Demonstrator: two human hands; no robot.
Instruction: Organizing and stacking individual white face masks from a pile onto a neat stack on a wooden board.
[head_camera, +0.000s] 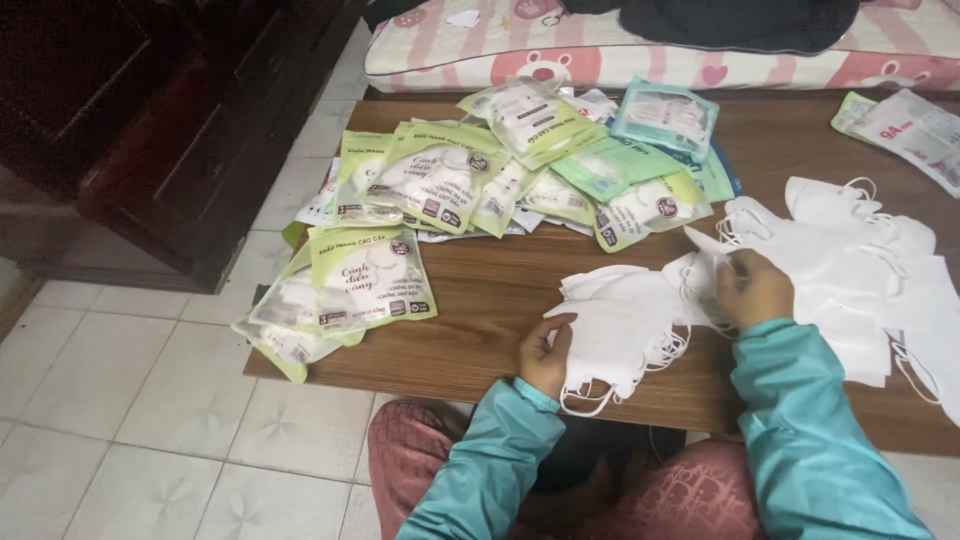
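My left hand (545, 352) grips the near edge of a small stack of white face masks (618, 325) lying on the low wooden table (480, 290). My right hand (750, 288) pinches a single folded white mask (705, 243) by its edge, just right of that stack. A wide heap of loose white masks (860, 270) with ear loops spreads to the right of my right hand. Both sleeves are teal.
Several green and white mask packets (370, 275) pile over the table's left and far side, some overhanging the left edge. A teal packet (665, 115) lies farther back. A pink patterned mattress (600, 50) lies behind, a dark wooden cabinet (170, 130) stands left, over tiled floor (130, 420).
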